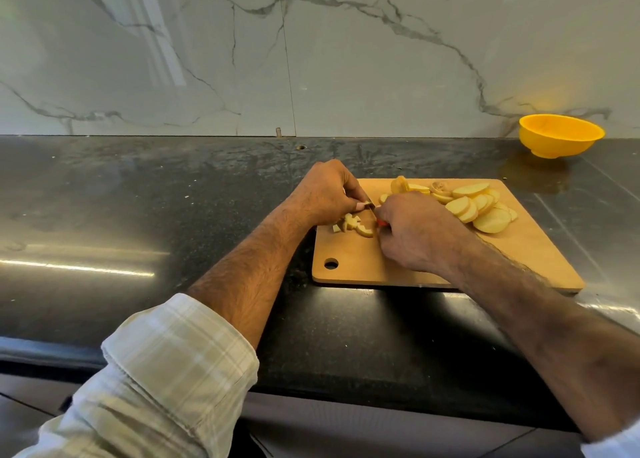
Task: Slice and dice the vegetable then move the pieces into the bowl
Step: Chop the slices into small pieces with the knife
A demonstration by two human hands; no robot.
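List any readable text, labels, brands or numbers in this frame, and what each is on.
None: no text, label, brand or number can be read anywhere in this view.
Yellow bowl: plain, no marking visible.
Cutting board: bare wood, no print or logo.
Knife: mostly hidden between the left hand and right hand; any marking cannot be seen.
Marble wall and dark counter: only veins and speckles.

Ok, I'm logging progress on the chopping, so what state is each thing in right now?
Sliced rounds: piled on the cutting board, not yet diced.
Diced pieces: small heap on the board's left part.
Yellow bowl: upright on the counter, off the board; no pieces visible inside.
Knife: gripped by the right hand.
Left hand: fingers curled, steadying a piece.
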